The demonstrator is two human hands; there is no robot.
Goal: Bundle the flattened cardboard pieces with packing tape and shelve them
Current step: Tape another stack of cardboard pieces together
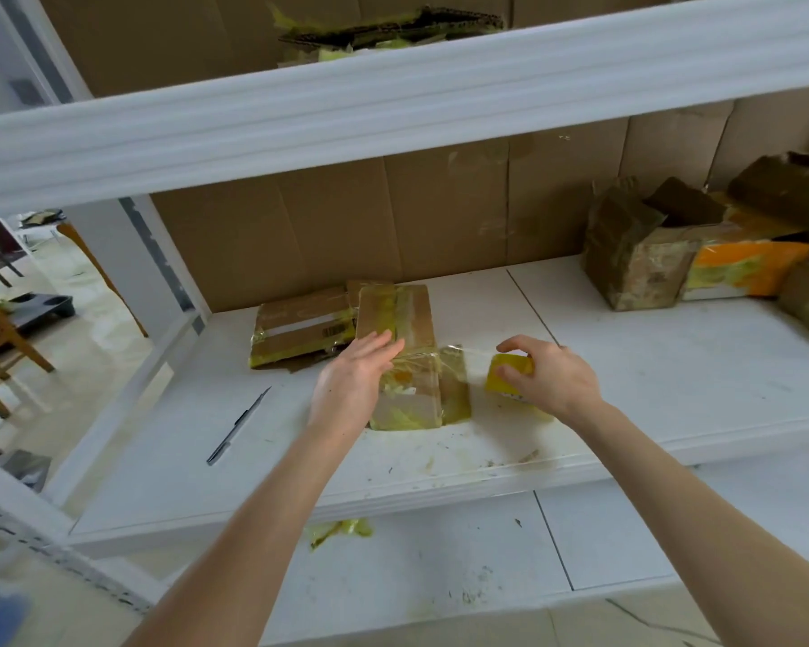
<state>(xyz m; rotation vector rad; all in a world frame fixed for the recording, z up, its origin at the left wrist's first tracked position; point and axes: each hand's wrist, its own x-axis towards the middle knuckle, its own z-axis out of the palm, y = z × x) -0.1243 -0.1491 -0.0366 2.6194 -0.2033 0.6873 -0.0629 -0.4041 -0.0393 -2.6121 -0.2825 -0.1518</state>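
Cardboard bundle (416,319) mid-wrap on the shelf (627,366), tape uncut: left hand (356,371) pressing flat, right hand (552,375) gripping the tape roll (510,368).

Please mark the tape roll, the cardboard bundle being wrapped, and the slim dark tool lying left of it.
tape roll (514,365), head view, on its yellow side face.
cardboard bundle (412,399), head view, on its taped top face.
slim dark tool (237,427), head view, on its middle.
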